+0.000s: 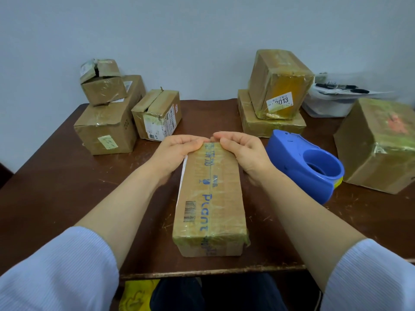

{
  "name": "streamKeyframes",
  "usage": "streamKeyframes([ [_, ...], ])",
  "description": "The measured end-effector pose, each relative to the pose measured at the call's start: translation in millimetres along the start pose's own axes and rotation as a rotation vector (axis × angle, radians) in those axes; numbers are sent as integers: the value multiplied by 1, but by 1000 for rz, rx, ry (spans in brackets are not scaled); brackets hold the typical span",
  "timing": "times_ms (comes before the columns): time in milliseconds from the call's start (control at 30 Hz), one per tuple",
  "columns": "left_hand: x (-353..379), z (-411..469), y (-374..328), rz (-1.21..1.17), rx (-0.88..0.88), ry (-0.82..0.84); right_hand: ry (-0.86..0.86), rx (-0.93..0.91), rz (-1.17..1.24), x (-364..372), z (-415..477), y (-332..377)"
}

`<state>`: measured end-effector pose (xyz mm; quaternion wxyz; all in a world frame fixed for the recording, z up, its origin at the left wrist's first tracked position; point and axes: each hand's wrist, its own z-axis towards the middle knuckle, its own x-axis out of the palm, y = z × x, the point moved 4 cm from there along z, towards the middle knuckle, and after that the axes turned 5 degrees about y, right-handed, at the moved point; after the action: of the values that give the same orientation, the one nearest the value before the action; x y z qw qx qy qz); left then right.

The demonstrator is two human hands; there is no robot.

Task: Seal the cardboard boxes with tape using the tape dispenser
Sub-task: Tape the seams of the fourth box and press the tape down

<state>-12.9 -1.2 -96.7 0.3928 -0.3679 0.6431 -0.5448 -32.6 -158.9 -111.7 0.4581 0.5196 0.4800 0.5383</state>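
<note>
Long box: a narrow cardboard long box (210, 198) lies lengthwise at the centre of the dark brown desk (56, 198), its near end close to the front edge. Blue lettering and a barcode show on top, and glossy tape runs over the top and wraps the near end.
Left hand: the left hand (179, 149) holds the far left corner of the long box, fingers curled over the far edge.
Right hand: the right hand (242, 151) grips the far right corner the same way. The fingertips of the two hands almost meet at the middle of that edge.
Tape dispenser: the blue tape dispenser (307, 162) rests on the desk just right of the long box, beside the right wrist and held by neither hand.
Left of desk: a small torn box (102, 83) sits on a larger box (105, 129), and a labelled box (157, 114) with raised flaps stands next to them.
Right of desk: a taped box marked 3013 (278, 84) stands tilted on a flat taped box (269, 124). A big box (379, 144) sits at the right edge, and a white tub (327, 104) holding papers is behind it.
Sleeves: pale ribbed sleeves (58, 270) are pushed up both forearms.
Backdrop: a plain pale wall (202, 30) stands behind the desk.
</note>
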Motion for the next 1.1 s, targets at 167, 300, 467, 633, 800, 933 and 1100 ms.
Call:
streamKeyframes([
  [167, 3, 8, -5, 184, -110, -20, 15, 16, -89, 7, -2, 0],
  [300, -3, 4, -16, 380, -77, -130, -36, -41, -384, -3, -4, 17],
  [467, 7, -8, -13, 366, 73, -159, -83, -65, -256, 5, -6, 13],
  [633, 9, -3, -9, 252, 60, -194, -189, 13, -264, 8, 4, 6],
  [800, 3, -4, -1, 131, 20, -230, -74, 63, -195, 0, -4, 3],
  [933, -2, -13, 9, 84, -2, -255, -93, 97, -138, 3, -5, -2],
  [1100, 0, -14, 8, 106, 3, -282, -123, 98, -83, 7, -5, 0],
])
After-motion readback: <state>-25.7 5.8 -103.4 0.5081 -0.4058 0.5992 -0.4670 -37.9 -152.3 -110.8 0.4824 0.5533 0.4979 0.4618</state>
